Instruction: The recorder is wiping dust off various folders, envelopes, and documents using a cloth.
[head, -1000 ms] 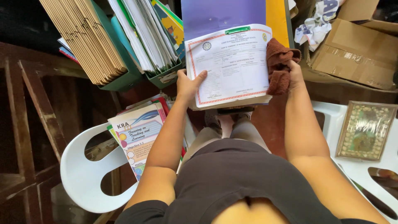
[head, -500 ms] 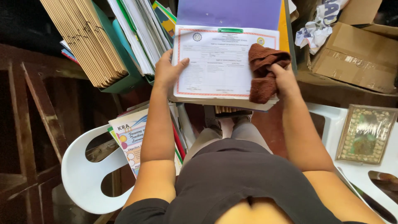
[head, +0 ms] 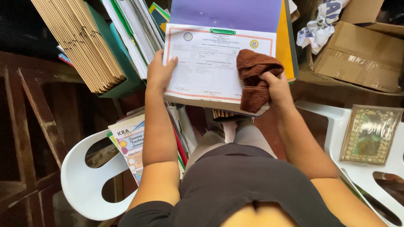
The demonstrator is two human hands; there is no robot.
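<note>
A stack of tan folders [head: 80, 42] leans at far left as the left hand [head: 160, 73] clasps the edge of an open folder's printed form [head: 210, 67], held above the lap; the right hand [head: 275, 86], grip closed around a brown cloth [head: 254, 77], presses it on the page, near a framed picture [head: 370, 134].

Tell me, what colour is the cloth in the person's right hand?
The cloth in the right hand is reddish brown, seen best in the head view.

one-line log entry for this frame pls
left hand: holds open folder by left edge | right hand: grips brown cloth on page | white chair: booklets stacked
</note>
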